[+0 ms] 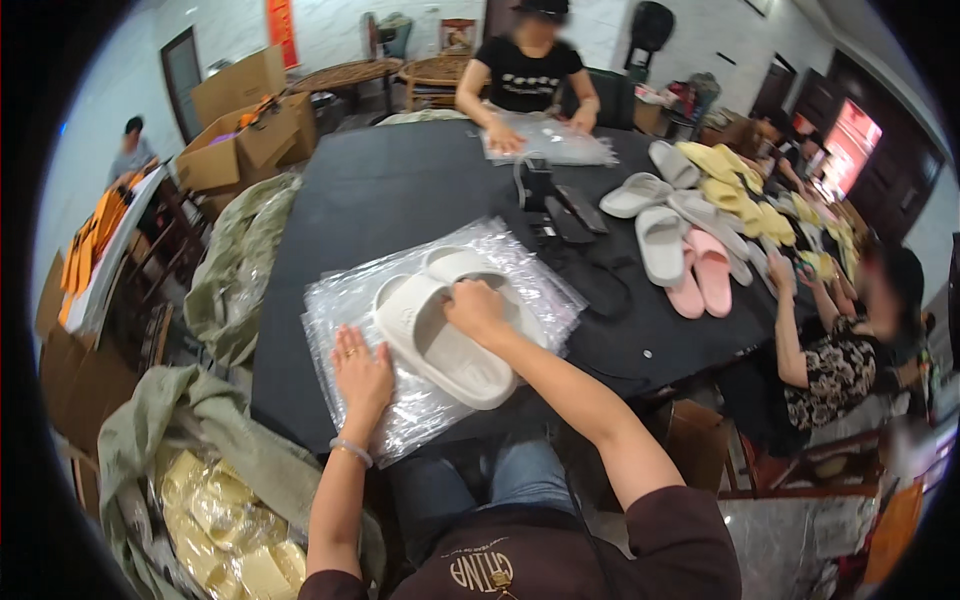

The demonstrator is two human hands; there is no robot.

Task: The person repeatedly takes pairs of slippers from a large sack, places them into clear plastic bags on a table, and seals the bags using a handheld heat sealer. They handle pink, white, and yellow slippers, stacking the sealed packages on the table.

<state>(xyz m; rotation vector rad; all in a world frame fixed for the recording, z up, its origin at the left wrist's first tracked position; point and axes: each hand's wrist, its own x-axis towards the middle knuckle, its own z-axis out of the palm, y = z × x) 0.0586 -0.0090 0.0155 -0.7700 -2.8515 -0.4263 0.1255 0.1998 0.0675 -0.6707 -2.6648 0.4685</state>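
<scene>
Our left hand lies flat, fingers spread, on the clear bags, whose near corner reaches the table's near edge. Our right hand curls over the pale slippers atop them; its fingertips are hidden, so we cannot tell whether it grips. We have bare tabletop far left; pink slippers crowd the right.

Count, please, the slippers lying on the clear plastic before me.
2: the left slipper beside the left hand, and the right slipper, partly covered by the right hand. No others show there.
</scene>
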